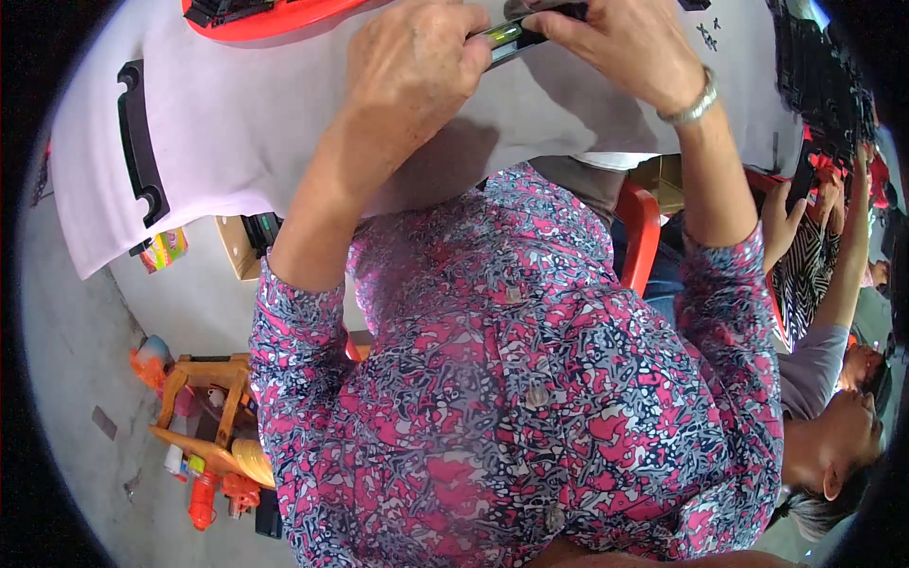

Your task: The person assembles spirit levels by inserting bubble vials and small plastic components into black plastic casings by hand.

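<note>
The shirt (454, 407) has swirly shapes all over it, in pink, dark blue, grey and white. Round buttons (537, 396) go down the front. The left sleeve (295, 331) and right sleeve (727, 293) have the same swirls and stop near the elbows. A shiny silver band (696, 102) goes around the right wrist. The left hand (417, 57) and right hand (625, 47) are bare.

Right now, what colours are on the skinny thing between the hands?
The skinny thing shows yellow-green and silvery parts, best in the head view.
</note>
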Motion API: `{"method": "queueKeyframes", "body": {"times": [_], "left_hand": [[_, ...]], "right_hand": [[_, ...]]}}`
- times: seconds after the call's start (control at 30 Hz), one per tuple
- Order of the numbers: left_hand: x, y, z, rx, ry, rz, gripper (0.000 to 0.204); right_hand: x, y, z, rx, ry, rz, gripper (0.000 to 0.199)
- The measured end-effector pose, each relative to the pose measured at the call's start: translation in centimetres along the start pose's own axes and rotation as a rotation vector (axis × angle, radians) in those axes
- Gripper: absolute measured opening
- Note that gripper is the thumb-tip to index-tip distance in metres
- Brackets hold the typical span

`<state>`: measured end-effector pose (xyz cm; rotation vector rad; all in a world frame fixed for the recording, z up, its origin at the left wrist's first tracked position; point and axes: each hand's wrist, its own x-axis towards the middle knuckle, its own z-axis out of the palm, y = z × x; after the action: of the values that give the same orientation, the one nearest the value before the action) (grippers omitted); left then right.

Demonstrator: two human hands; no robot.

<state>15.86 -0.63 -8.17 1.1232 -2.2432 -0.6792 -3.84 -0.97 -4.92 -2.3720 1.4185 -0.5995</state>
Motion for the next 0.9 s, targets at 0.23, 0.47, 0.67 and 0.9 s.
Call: {"method": "queueKeyframes", "body": {"times": [0.23,0.47,0.67,0.9], "left_hand": [[0.0,-2.8,3.2,-0.474,0.446,0.416,0.007],[-0.1,-0.6,0.4,-0.127,0.071,0.069,0.007],[-0.1,-0.6,0.1,-0.144,0.01,0.0,0.005],[-1.8,-2.0,-0.9,-0.26,-0.116,-0.197,0.018]], "right_hand": [[2.0,1.3,0.4,0.025,-0.308,-0.16,0.005],[1.9,1.1,1.2,-0.105,-0.286,-0.218,0.004],[2.6,0.3,0.7,-0.136,-0.359,-0.2,0.008],[2.6,0.0,-0.5,0.091,-0.472,-0.029,0.012]]}}
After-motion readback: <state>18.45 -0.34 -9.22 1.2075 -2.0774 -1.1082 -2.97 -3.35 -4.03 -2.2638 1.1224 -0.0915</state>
